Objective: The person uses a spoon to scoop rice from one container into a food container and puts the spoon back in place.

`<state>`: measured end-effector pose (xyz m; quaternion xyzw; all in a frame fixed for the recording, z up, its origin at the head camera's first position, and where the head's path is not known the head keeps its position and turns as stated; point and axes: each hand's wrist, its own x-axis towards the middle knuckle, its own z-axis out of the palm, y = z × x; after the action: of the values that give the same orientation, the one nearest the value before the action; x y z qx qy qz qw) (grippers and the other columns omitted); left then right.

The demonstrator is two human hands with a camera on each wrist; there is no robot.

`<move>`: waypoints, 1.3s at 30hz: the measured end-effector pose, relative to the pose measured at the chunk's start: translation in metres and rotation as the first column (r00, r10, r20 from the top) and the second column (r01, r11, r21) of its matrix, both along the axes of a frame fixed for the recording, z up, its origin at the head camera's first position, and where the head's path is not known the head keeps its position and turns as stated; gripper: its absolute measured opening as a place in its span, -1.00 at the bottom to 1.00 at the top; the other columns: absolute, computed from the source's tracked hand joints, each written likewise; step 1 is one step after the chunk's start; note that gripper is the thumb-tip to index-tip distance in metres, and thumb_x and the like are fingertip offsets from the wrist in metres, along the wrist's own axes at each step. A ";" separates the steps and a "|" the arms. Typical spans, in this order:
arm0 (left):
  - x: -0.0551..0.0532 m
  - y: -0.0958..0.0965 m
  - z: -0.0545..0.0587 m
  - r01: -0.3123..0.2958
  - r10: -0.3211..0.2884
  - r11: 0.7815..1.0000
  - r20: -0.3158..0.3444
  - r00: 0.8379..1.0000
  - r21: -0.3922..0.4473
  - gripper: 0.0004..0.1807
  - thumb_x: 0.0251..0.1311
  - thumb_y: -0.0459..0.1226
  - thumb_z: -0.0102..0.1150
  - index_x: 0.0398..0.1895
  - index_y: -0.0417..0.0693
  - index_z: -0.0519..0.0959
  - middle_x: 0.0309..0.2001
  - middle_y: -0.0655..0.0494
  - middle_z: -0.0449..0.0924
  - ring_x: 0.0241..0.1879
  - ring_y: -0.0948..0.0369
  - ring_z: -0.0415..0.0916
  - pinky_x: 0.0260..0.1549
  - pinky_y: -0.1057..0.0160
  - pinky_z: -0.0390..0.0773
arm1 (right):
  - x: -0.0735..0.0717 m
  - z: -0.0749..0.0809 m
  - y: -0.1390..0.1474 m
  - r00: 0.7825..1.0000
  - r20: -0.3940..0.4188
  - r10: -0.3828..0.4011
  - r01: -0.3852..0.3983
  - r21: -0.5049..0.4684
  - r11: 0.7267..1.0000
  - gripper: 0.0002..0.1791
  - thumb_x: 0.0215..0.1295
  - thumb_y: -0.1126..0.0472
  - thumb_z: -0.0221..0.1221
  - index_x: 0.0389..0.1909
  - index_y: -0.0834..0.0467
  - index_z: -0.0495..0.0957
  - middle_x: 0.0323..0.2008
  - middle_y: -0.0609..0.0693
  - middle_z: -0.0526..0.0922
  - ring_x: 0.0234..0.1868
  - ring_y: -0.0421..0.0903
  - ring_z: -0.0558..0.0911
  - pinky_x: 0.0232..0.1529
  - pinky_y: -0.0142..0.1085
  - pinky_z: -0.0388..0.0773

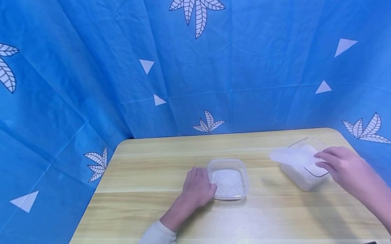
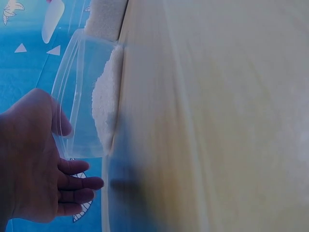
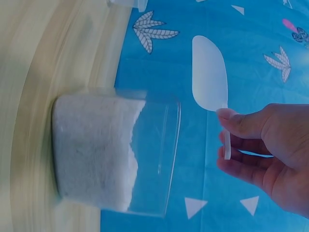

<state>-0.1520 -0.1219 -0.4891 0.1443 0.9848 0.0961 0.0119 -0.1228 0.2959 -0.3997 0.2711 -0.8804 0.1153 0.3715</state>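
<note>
Blue leaf-print cloth [image 1: 262, 62] behind wooden table [image 1: 147, 218], deep clear tub [image 1: 305, 184] of white grains [image 3: 96, 150] at right, smaller tub [image 1: 245, 178] near the middle, part-filled — left hand [image 1: 199, 189] loose beside it, thumb at its wall — right hand [image 1: 347, 166] above deep clear tub, pinching white scoop [image 3: 210, 72].

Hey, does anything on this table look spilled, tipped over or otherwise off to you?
No, nothing stands out. The low tub and the taller container both sit upright on the table, I see nothing spilled around them, and the right hand holds the scoop.
</note>
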 end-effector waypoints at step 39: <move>0.001 0.000 0.000 0.001 -0.001 1.000 -0.016 1.000 0.026 -0.61 0.25 -0.02 -0.02 -0.19 -0.21 0.44 -0.27 0.00 0.40 -0.16 0.07 0.28 0.00 0.10 0.38 | 0.012 0.011 0.050 0.984 0.029 -0.176 0.173 0.090 0.981 0.07 0.52 -0.40 -0.55 -0.29 0.37 0.70 -0.34 0.36 0.71 -0.27 0.37 0.64 -0.20 0.24 0.53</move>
<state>-0.1506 -0.1222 -0.4888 0.1456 0.9834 0.1080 0.0022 -0.1108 0.3457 -0.3884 0.2068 -0.9118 0.0487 0.3515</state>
